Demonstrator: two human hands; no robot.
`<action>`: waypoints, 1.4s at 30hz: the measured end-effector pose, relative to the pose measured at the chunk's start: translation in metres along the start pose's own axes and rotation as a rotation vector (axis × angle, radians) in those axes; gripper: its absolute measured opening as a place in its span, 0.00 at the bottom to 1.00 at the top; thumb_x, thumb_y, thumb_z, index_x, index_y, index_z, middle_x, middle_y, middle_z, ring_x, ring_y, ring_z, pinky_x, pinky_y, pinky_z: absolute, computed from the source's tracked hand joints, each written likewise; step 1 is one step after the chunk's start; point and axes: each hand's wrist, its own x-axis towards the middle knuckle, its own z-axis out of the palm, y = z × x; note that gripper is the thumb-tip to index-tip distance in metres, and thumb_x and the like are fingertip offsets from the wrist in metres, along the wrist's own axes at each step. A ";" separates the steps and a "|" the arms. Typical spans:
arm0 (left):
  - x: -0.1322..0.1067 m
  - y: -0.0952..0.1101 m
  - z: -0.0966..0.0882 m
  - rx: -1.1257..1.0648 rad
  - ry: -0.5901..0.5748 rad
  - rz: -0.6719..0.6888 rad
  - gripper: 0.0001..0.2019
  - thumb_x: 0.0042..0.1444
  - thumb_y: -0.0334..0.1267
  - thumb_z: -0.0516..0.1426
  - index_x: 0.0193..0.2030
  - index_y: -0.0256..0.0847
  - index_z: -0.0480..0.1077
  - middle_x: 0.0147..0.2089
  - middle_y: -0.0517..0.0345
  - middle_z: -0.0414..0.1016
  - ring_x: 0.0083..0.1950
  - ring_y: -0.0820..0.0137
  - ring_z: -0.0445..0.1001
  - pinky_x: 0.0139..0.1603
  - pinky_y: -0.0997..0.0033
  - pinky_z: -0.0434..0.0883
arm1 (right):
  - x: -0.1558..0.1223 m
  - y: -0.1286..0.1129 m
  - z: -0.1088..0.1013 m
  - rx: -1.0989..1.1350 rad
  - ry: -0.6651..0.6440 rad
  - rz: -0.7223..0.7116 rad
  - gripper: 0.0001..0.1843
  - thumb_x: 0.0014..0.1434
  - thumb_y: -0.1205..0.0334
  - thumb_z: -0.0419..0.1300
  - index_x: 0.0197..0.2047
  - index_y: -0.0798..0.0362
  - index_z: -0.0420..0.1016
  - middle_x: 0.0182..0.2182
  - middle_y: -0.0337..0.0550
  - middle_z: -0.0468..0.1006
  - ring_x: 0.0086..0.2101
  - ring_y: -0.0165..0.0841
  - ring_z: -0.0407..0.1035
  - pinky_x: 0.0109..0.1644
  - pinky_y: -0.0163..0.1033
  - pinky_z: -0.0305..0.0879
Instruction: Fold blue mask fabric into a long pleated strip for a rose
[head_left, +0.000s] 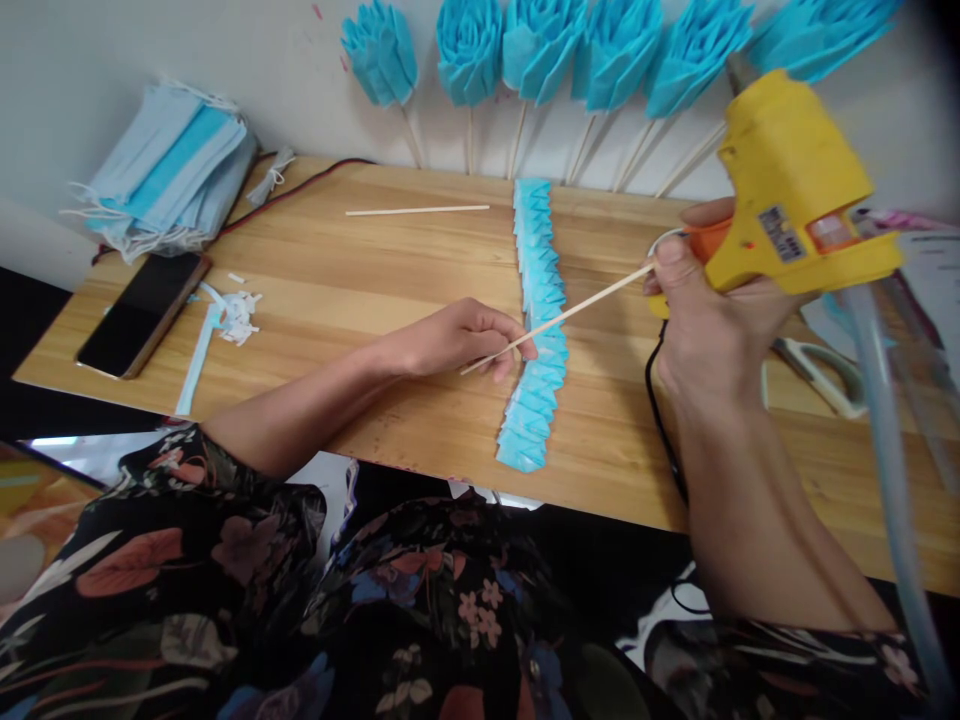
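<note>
My left hand (457, 340) pinches a thin wooden stick (570, 312) near its lower end, just left of a long strip of folded blue pleats (537, 320) lying on the wooden table (360, 300). The stick slants up to the right, across the strip, towards my right hand (705, 330). That hand is closed round the grip of a yellow glue gun (795, 190) with an orange trigger, held above the table's right side. The stick's far tip ends at the thumb of my right hand.
Several blue folded flowers on sticks (540, 50) lean on the wall behind. A stack of blue face masks (172, 170), a phone (142, 312), white scraps (236, 315) and a loose stick (416, 210) lie left. Scissors (821, 375) lie right. The gun's black cord (664, 430) drops over the front edge.
</note>
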 end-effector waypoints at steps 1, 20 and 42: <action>0.000 0.000 0.000 0.015 0.006 0.000 0.14 0.59 0.29 0.51 0.42 0.33 0.78 0.26 0.58 0.74 0.26 0.77 0.66 0.30 0.77 0.63 | 0.000 0.000 0.000 -0.009 0.008 -0.002 0.19 0.46 0.49 0.72 0.37 0.48 0.74 0.35 0.36 0.72 0.28 0.28 0.65 0.29 0.40 0.68; 0.002 -0.006 0.001 -0.088 0.088 -0.072 0.12 0.64 0.38 0.56 0.41 0.31 0.78 0.24 0.56 0.75 0.21 0.80 0.65 0.21 0.81 0.58 | 0.008 0.013 -0.004 0.059 0.019 -0.011 0.23 0.44 0.48 0.74 0.39 0.49 0.73 0.37 0.39 0.72 0.26 0.29 0.66 0.25 0.40 0.63; 0.003 -0.005 -0.004 -0.109 0.003 -0.094 0.13 0.63 0.39 0.58 0.35 0.32 0.78 0.25 0.54 0.78 0.20 0.80 0.66 0.22 0.81 0.61 | 0.004 0.008 -0.006 0.012 -0.016 -0.039 0.16 0.48 0.51 0.72 0.38 0.46 0.76 0.36 0.34 0.74 0.28 0.29 0.68 0.27 0.40 0.67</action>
